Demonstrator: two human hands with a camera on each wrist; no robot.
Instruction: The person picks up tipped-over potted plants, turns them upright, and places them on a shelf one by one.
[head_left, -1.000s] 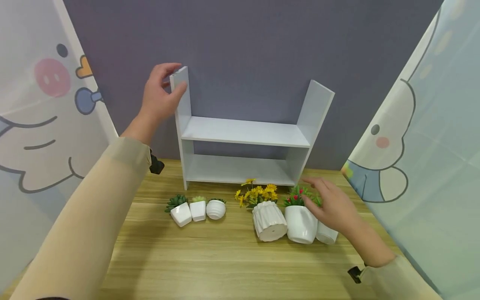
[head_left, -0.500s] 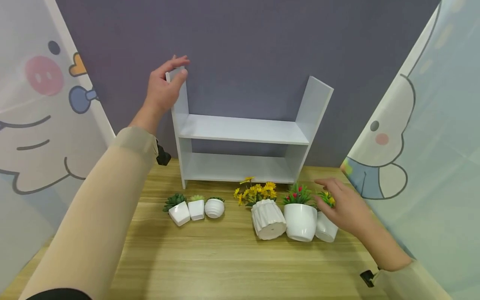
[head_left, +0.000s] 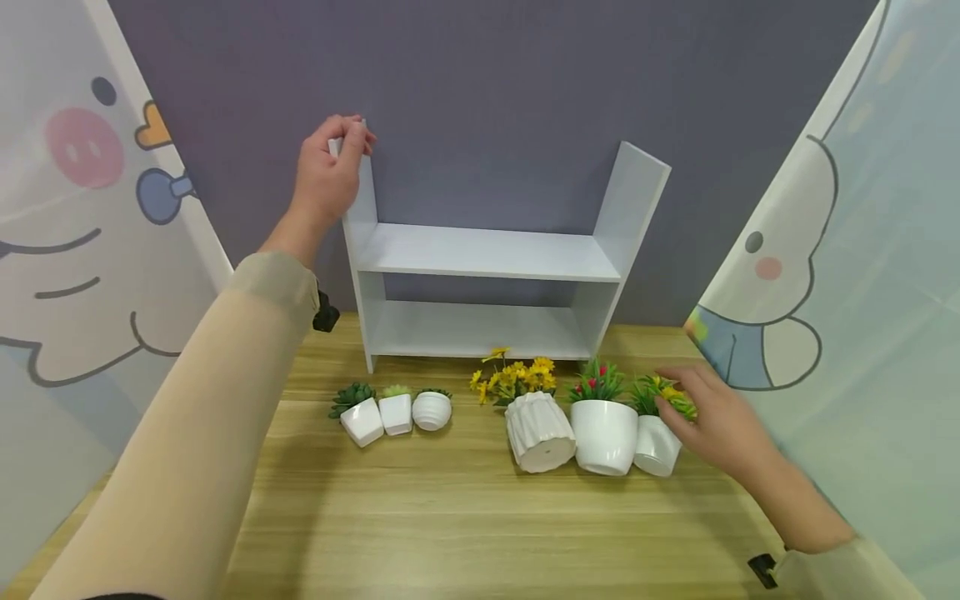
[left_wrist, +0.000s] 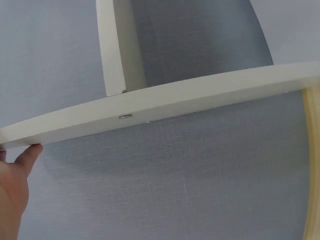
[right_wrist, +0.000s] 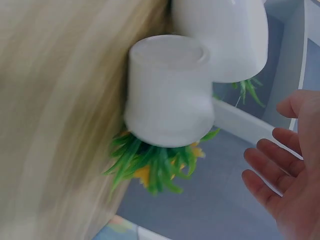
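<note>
A white two-tier shelf stands upright on the table against the wall. My left hand grips the top of its left side panel, thumb and fingers bent over the edge; the left wrist view shows a fingertip pressed to the panel. My right hand hovers, fingers loosely spread, beside a small white pot of yellow flowers and grassy leaves lying tipped over. The right wrist view shows nothing in that hand. Left of this pot lie a larger smooth white pot with red flowers and a ribbed white pot with yellow flowers.
Left of centre on the wooden table lie a small angular pot, a squarish pot and a rounded ribbed pot, each with a succulent. A grey wall backs the shelf, with printed curtains at both sides.
My left hand's fingers have bent down over the panel's top edge. The right hand has shifted right, from over the red-flowered pot to beside the small yellow-flowered one.
</note>
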